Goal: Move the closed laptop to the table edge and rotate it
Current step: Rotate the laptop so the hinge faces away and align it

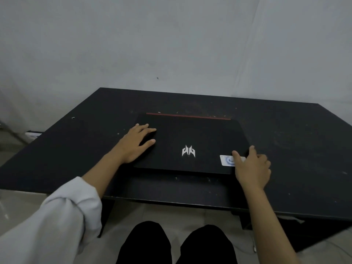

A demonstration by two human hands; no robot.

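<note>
A closed black laptop point(190, 138) lies flat in the middle of a black table point(285, 141), with a red strip along its far edge, a silver logo on the lid and a white sticker at its near right corner. My left hand point(136, 142) rests flat on the lid's left side, fingers spread. My right hand point(251, 166) grips the laptop's near right corner, thumb on the sticker and fingers curled round the right edge.
The table's near edge point(171, 201) runs just below the laptop, with my knees point(177, 244) under it. A grey wall stands close behind the table. A small box point(32, 134) shows past the table's left edge.
</note>
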